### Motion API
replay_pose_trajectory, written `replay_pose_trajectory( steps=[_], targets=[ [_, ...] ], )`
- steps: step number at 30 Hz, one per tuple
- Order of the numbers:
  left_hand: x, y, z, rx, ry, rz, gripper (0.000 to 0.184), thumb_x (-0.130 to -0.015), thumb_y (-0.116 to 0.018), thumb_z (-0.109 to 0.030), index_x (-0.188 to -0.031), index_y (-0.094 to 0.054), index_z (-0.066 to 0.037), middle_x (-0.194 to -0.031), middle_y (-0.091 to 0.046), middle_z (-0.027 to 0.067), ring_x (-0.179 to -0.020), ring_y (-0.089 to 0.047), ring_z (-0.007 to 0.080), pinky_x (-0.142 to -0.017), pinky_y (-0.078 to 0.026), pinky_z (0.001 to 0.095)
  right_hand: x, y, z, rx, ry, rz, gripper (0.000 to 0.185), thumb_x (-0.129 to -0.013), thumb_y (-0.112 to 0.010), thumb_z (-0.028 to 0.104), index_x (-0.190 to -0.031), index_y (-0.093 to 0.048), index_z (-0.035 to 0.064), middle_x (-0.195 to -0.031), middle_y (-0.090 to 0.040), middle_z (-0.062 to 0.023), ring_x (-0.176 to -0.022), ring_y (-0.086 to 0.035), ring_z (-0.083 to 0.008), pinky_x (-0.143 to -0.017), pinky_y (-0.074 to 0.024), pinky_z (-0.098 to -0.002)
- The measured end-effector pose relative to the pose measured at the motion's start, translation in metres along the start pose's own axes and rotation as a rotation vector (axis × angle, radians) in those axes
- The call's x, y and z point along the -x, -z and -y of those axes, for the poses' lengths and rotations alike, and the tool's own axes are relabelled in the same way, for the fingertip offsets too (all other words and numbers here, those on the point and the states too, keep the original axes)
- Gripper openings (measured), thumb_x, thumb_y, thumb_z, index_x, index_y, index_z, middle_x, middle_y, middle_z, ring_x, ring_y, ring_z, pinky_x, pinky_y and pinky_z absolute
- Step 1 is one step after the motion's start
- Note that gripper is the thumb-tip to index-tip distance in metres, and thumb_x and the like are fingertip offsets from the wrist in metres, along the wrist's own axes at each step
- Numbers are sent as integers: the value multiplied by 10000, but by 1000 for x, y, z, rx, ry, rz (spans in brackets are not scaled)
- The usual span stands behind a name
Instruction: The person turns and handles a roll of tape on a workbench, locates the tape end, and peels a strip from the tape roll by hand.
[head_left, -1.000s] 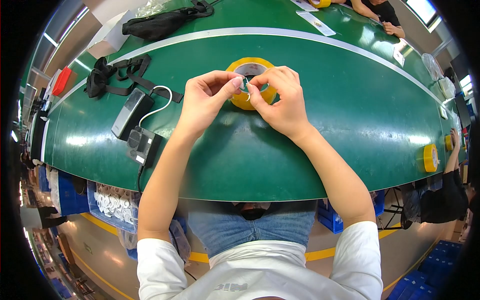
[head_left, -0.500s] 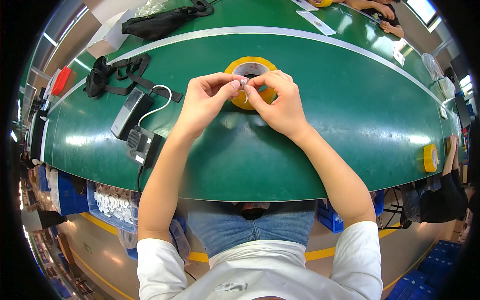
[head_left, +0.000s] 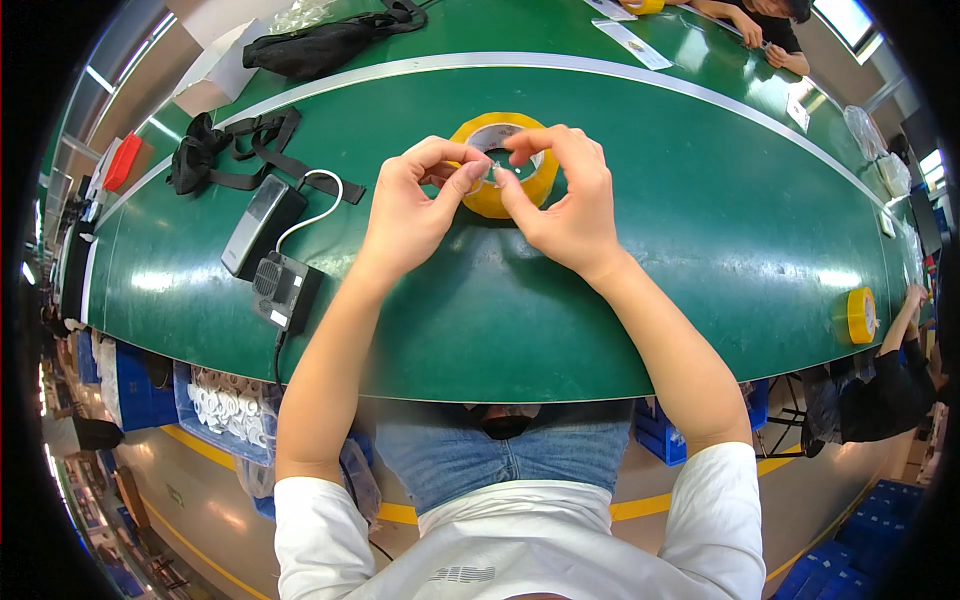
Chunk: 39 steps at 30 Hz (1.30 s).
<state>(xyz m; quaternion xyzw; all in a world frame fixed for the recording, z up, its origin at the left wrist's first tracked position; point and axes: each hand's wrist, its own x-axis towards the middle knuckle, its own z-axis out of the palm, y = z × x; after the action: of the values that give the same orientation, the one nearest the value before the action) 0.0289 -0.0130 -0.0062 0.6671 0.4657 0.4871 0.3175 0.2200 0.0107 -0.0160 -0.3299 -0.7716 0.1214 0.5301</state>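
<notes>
Over a roll of yellow tape (head_left: 545, 185) on the green table, my two hands are close together. My left hand (head_left: 410, 200) is closed, its thumb and index finger pinching a small whitish piece (head_left: 494, 172) too small to name. My right hand (head_left: 570, 195) has its thumb and index finger apart; the thumb tip is close beside the piece, and whether it touches cannot be made out. Past the fingers shows part of the roll's printed white core (head_left: 490, 134).
On the left lie black straps (head_left: 270, 135), a power bank (head_left: 264, 225) with a white cable, and a dark boxy device (head_left: 286, 290). Another tape roll (head_left: 861, 315) stands near the right edge. A black bag (head_left: 320, 52) lies at the back. Co-workers' hands (head_left: 765, 40) show at upper right.
My right index finger has lifted away from the thumb, opening the pinch. My left hand keeps its pinch, almost in place. At upper right, a co-worker's head has come further into view.
</notes>
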Motion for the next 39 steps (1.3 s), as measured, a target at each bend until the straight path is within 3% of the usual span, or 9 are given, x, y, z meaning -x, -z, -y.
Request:
replay_pose_trajectory(
  steps=[2, 4, 7, 14, 22, 29, 39],
  targets=[
    [0, -1, 3, -8, -48, -2, 96, -947, -697, -79, -997, -734, -5, -948, -713, 54, -827, -661, 114, -765, -521, 257, -2, 1, -1, -69, -37, -19, 211, -769, -798, 169, -960, -727, 114, -934, -697, -32, -918, -641, -238, -928, -448, -394],
    [0, -1, 4, -15, -97, -2, 95, -948, -697, -81, -997, -729, -6, -968, -703, 55, -843, -658, 121, -768, -517, 265, -5, 3, -5, 140, 252, 11, 239, -775, -796, 151, -1005, -734, 125, -967, -691, -33, -949, -646, -239, -945, -465, -409],
    [-1, 1, 2, -39, -77, 5, 93, -940, -710, -88, -995, -731, -16, -995, -687, 53, -866, -653, 139, -776, -510, 276, -6, 5, -9, 281, 397, 43, 239, -791, -789, 143, -1026, -743, 138, -974, -691, -31, -976, -648, -234, -990, -465, -430],
    [1, -1, 2, -93, -86, 17, 88, -939, -707, -77, -988, -730, -9, -1001, -688, 57, -878, -649, 161, -778, -504, 285, -8, 8, -9, 309, 439, 58, 189, -806, -772, 131, -994, -751, 140, -944, -697, -26, -966, -655, -215, -1020, -460, -434],
    [0, 0, 9, -33, -27, 65, 95, -940, -708, -87, -992, -738, -12, -1018, -687, 64, -909, -642, 157, -772, -492, 280, -10, 8, -15, 244, 440, 95, 164, -799, -738, 82, -961, -732, 109, -951, -710, -36, -940, -677, -227, -906, -522, -375],
    [1, -3, 8, 62, 50, 67, 103, -941, -721, -120, -980, -752, -30, -1038, -658, 45, -927, -608, 132, -767, -475, 264, -12, 11, -18, 269, 451, 101, 168, -798, -727, 63, -961, -719, 100, -958, -708, -50, -941, -685, -240, -895, -525, -363],
    [0, -2, 7, 65, 61, 95, 123, -927, -748, -153, -958, -759, -34, -1025, -651, 36, -932, -595, 109, -754, -462, 252, -10, 9, -14, 237, 372, 132, 109, -855, -705, 68, -957, -666, 66, -951, -670, -86, -896, -655, -270, -784, -526, -366]
  ],
)
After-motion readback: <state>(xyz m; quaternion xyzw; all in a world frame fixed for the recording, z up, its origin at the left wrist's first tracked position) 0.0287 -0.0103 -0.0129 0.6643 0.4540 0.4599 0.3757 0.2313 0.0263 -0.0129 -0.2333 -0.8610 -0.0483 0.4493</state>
